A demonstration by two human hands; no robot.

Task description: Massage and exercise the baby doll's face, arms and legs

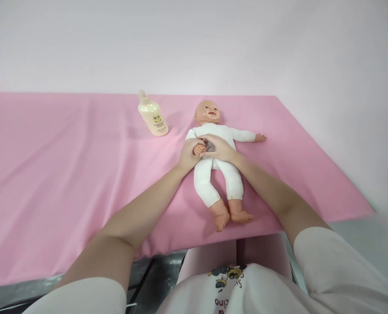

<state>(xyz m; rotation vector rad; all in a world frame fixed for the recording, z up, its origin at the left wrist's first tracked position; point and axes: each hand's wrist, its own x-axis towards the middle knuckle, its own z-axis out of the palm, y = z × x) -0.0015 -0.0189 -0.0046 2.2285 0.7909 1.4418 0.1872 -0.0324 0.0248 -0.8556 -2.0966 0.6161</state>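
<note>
A baby doll (226, 133) in a white suit lies on its back, its head away from me and its bare feet towards me. My left hand (189, 152) is closed round the doll's arm on the left, and the small doll hand (199, 149) shows beside my thumb. My right hand (222, 149) curves over the doll's belly, its fingers and thumb reaching to that same doll hand. A grey patch (209, 146) shows between my hands. Some of my fingertips are hidden.
A pale yellow pump bottle (154, 117) lies left of the doll's head. Pink cloth (66, 174) with soft folds covers the table, its near edge just past the doll's feet. A white wall (181, 43) stands behind.
</note>
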